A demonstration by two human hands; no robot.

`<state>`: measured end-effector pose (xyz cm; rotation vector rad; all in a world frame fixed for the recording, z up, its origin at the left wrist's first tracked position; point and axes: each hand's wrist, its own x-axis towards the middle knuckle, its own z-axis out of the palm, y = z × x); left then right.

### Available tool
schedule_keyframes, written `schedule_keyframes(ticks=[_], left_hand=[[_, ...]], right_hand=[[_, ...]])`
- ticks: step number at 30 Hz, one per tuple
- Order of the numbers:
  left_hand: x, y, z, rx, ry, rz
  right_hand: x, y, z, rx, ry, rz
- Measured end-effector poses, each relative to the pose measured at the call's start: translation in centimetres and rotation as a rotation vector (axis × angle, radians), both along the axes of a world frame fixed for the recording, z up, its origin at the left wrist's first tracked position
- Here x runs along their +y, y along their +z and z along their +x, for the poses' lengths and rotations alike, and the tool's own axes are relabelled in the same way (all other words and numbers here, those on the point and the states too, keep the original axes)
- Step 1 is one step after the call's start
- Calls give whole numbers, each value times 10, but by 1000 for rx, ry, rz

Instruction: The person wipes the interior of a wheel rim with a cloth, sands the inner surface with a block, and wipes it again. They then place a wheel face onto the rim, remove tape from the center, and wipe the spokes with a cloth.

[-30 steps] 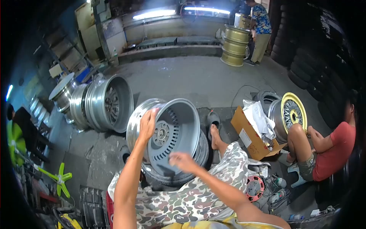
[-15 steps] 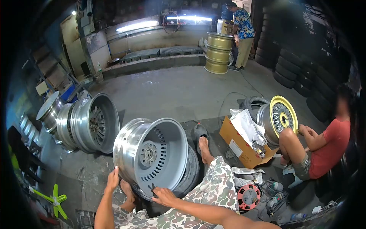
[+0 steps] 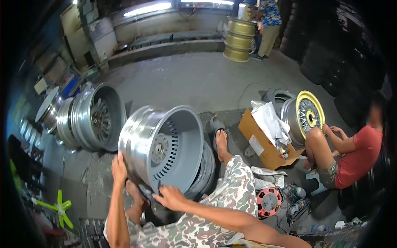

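Note:
A large silver wheel rim (image 3: 140, 144) stands tilted on a black tire (image 3: 205, 171) between my legs, its hollow side turned to the right. At the rim's lower left outer edge, my left hand (image 3: 119, 168) rests against the metal with its fingers close together. My right hand (image 3: 171, 197) is at the bottom front lip, fingers curled round a small dark tool (image 3: 159, 186) that reaches into the rim. Slots and a hub with bolt holes show inside the rim.
More silver rims (image 3: 78, 122) stand at the left. A cardboard box (image 3: 264, 149) with papers, a red cable reel (image 3: 269, 202) and power tools (image 3: 298, 206) lie at the right. A seated person (image 3: 359, 155) touches a gold-lipped rim (image 3: 310, 115). Another person stands beside stacked gold rims (image 3: 239, 39).
The view has tilted down and shifted. The rim has turned slightly, leaning further over. My left hand has moved up its outer side, and my right hand has moved a little along the lip.

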<state>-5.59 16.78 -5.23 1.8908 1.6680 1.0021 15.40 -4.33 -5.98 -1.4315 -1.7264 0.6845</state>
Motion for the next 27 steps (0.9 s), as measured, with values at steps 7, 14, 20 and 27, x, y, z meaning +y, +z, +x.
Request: schedule_keyframes(ticks=[7, 14, 20, 27], left_hand=[[82, 70, 85, 483, 51, 60], [60, 84, 83, 365, -89, 201], [-42, 132, 148, 234, -380, 135], [-17, 127, 128, 555, -201, 403]], right_hand=[[82, 76, 25, 631, -30, -245], [53, -25, 65, 524, -131, -181], [33, -17, 23, 325, 69, -187], [14, -112, 59, -3, 315, -83]])
